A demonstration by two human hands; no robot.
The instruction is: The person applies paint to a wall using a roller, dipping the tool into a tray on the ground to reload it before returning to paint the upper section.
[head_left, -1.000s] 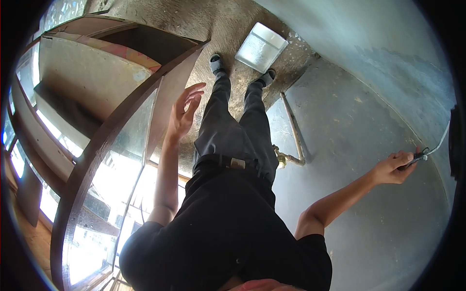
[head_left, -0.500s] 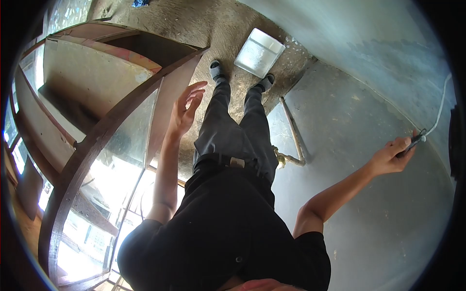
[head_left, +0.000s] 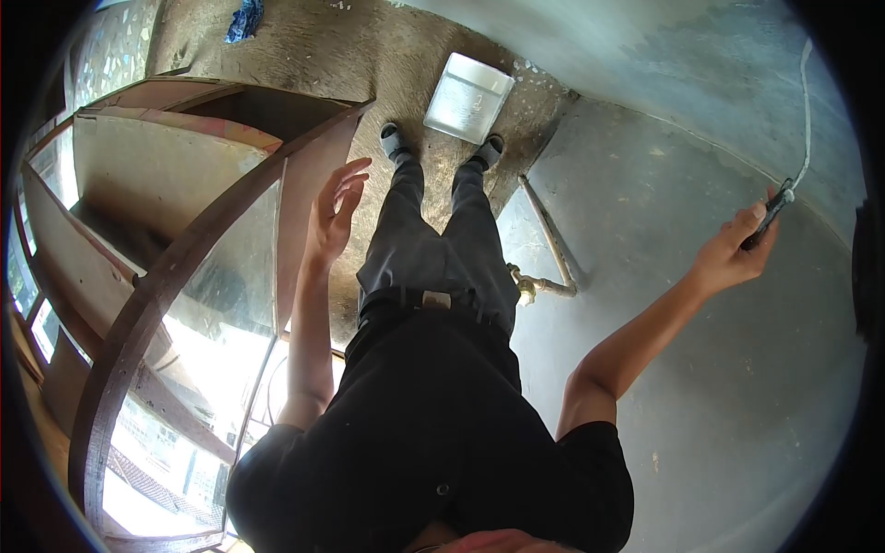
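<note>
My right hand is wrapped round a slim dark hand tool, whose exact kind I cannot make out. The tool's far end meets the lower end of a white cable that runs along the wall; whether it grips the cable is too small to tell. My left hand hangs in the air beside the wooden cabinet, holding nothing, its fingers apart and loosely bent.
A white foam box lies on the rough floor by my feet. On my right, a pipe with a tap runs at the grey wall. The cabinet with glass panes stands close on my left. Blue crumpled material lies farther off.
The view has shifted a little. My right hand, still holding the dark tool at the cable, sits higher and further left in view. My left hand stays raised with nothing in it.
</note>
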